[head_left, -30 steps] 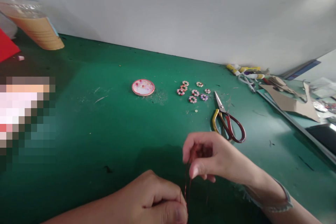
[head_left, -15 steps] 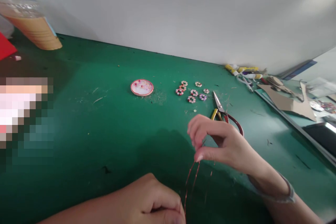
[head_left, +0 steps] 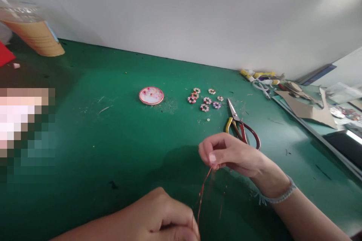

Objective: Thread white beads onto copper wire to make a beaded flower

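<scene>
A thin red wire runs between my two hands above the green table. My right hand pinches the wire's upper end, thumb against fingers, just in front of the scissors. At the bottom edge, my left hand is closed in a fist on the wire's lower end. Beyond the hands lie several small bead rings and a round pink-rimmed dish holding beads.
An iced drink cup stands at the far left by the white wall. Cardboard pieces and small tools clutter the right side. A blurred-out patch covers the left edge.
My right hand rose with the wire, then came down a little and turned, still pinching it. The left hand stayed put. The view shifted slightly.
</scene>
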Demonstrator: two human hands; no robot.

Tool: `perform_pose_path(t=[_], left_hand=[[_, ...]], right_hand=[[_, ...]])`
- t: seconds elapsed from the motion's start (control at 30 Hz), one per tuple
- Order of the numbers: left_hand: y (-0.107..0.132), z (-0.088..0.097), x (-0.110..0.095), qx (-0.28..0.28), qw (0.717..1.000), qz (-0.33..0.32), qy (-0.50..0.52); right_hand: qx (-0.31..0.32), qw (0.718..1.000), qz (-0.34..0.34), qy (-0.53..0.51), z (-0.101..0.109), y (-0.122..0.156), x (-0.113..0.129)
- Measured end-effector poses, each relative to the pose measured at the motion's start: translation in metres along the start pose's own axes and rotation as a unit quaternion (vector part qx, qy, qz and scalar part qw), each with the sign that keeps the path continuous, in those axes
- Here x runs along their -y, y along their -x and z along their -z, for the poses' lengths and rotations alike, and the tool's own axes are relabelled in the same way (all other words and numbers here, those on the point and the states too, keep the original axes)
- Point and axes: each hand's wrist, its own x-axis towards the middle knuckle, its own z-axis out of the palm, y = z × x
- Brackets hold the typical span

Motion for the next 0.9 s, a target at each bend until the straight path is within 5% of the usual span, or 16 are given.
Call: perform_pose_path(t=[0.17,0.3,0.43,0.57,0.8,0.9], left_hand=[[-0.005,0.005,0.006,-0.117,0.963,-0.019,0.241],[-0.007,0.01,0.008,-0.201,0.952,-0.03,0.229],[-0.008,0.008,0.005,-0.145,0.981,0.003,0.127],[-0.008,0.005,0.003,-0.115,0.993,0.033,0.024],[-0.007,0.005,0.003,-0.146,0.989,0.019,0.029],[-0.005,0.003,0.003,-0.173,0.983,0.002,0.062]], right_hand=[[-0.057,0.989,0.125,0.053,0.006,0.01,0.01],[-0.034,0.977,0.082,0.195,0.004,0.018,0.017],[0.007,0.914,0.061,0.4,-0.01,0.024,0.021],[-0.011,0.88,0.104,0.463,-0.035,0.026,0.014],[-0.067,0.797,0.218,0.559,-0.056,0.019,-0.005],[-0.073,0.786,0.264,0.555,-0.055,0.018,-0.008]])
